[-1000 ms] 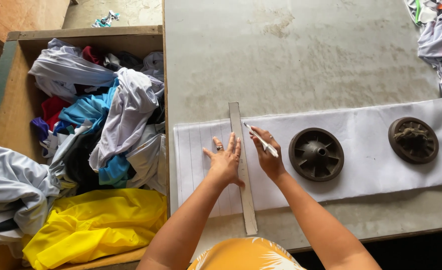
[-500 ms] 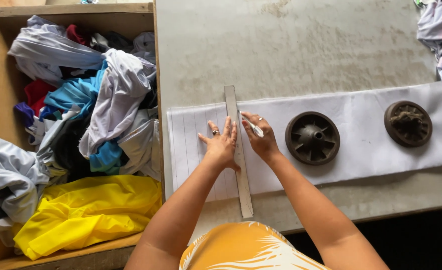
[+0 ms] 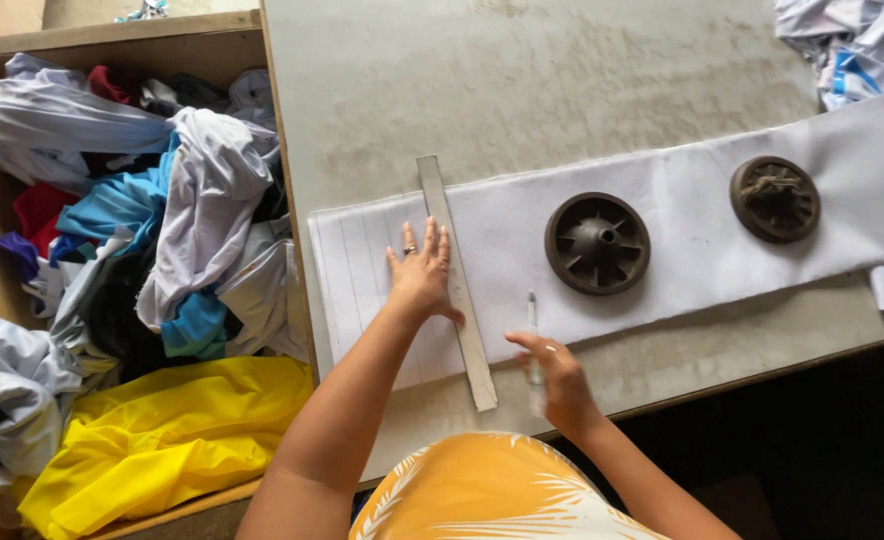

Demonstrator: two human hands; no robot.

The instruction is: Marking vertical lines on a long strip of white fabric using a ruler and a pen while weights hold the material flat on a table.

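So compared to half a second back, the right hand [image 3: 560,378] has pulled away from the ruler [image 3: 455,280] and dropped toward the lower middle of the frame, near the table [image 3: 522,90] edge. It's closed around a white pen [image 3: 533,345], a bit blurred, tip pointing up toward the cloth. The left hand [image 3: 420,275] hasn't budged: fingers spread flat, palm down, pressing the ruler and the white cloth strip [image 3: 682,215] underneath, not wrapped around anything. The camera view has shifted a little too.

Going left to right: the whole left side of the frame is a big wooden box [image 3: 122,32] stuffed with loose clothes. There's a grey-white shirt [image 3: 207,195] draped across the middle, blue fabric [image 3: 112,205] under it, a bit of red [image 3: 37,205] at the far left, some dark stuff lower down, and a bright yellow piece [image 3: 162,435] at the bottom left.

Next to the box, on the grey table, the cloth strip starts just right of the box wall and runs off toward the upper right. Its left end has thin lines drawn across it. The ruler lies across the strip at a slight tilt, its lower end past the cloth edge.

Further right, two dark round weights sit on the cloth: one [image 3: 597,243] mid-frame, the other [image 3: 774,198] toward the right. A heap of pale clothes [image 3: 852,40] fills the top right corner.
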